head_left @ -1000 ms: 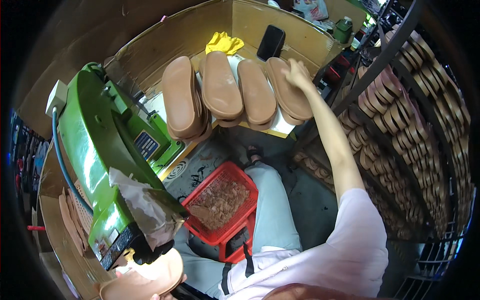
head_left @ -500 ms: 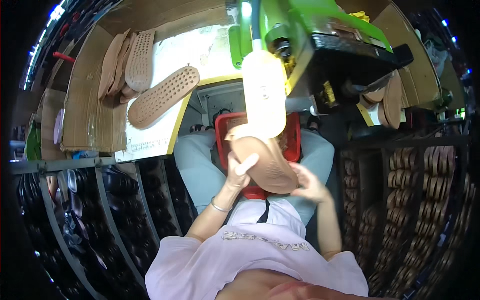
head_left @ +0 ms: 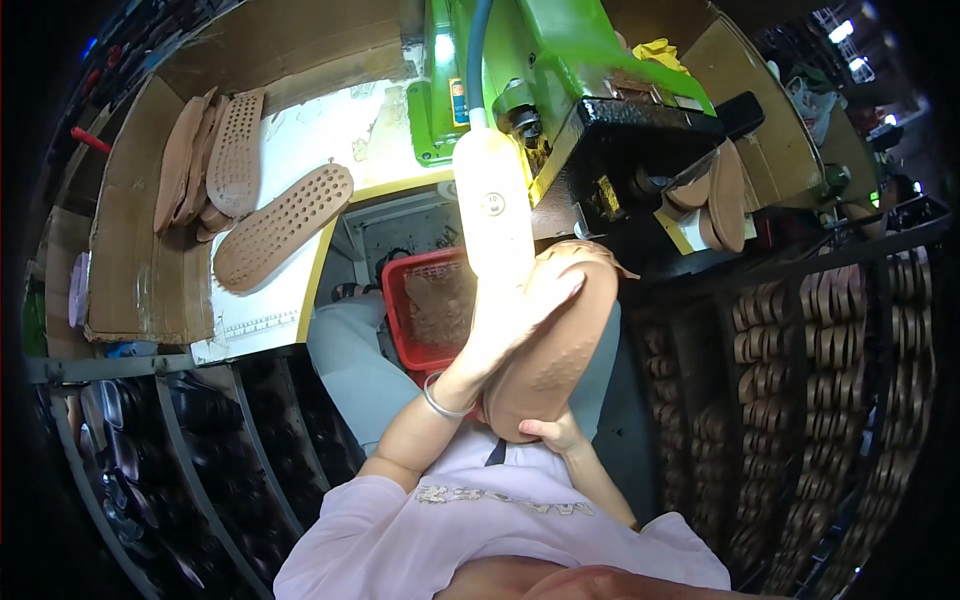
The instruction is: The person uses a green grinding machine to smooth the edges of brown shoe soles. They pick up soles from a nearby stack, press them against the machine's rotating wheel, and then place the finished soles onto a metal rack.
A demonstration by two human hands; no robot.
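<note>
A tan shoe insole point(head_left: 565, 355), with a patch of small raised bumps on its face, is held tilted above my lap. My right hand point(head_left: 556, 432) grips its lower end, the thumb on top and the other fingers out of sight beneath. Across the insole's upper left edge lies my left hand point(head_left: 528, 310), fingers bent over it; glare washes out part of this hand. A ragged tan flap sticks out at the insole's upper end. Right above my left hand hangs a bright white lamp point(head_left: 492, 205), hiding a little of what is behind.
A green machine point(head_left: 570, 60) with a black front stands beyond the lamp. On the white tabletop point(head_left: 265, 310) lie a perforated insole point(head_left: 285, 228) and several stacked ones. A red basket point(head_left: 395, 310) with tan scraps sits between my legs. Shoe racks point(head_left: 790, 390) flank me.
The insole has turned, its upper end now pointing up and right. My left hand has moved up along it, and my right hand has taken hold of the lower end. The view has shifted.
</note>
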